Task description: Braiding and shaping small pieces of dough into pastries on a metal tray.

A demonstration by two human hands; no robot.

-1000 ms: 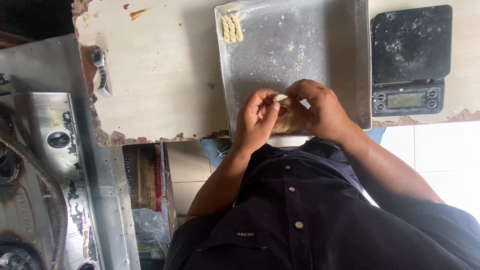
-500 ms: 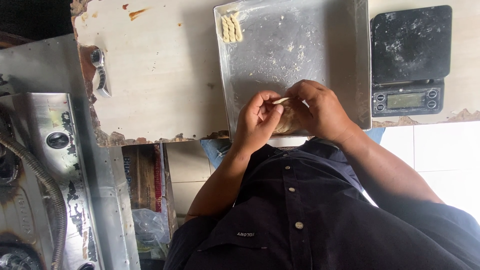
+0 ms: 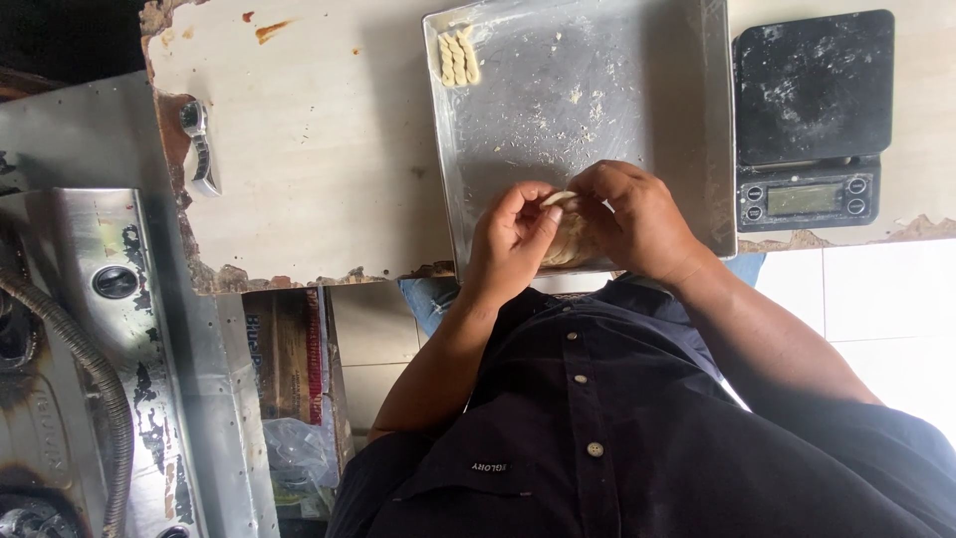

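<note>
Both the left hand (image 3: 513,239) and right hand (image 3: 637,221) pinch a dough piece (image 3: 564,227) over the floured metal tray (image 3: 597,90).

Being counted across the worn table (image 3: 329,149): one floured metal tray (image 3: 687,110), three twisted dough pieces (image 3: 458,58) lying in its corner, one dough piece (image 3: 566,231) being held by two hands, one black digital scale (image 3: 812,120), one wristwatch (image 3: 199,147).

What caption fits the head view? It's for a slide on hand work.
Both hands, left hand and right hand, pinch a piece of dough over a floured metal tray beside a black scale.
</note>
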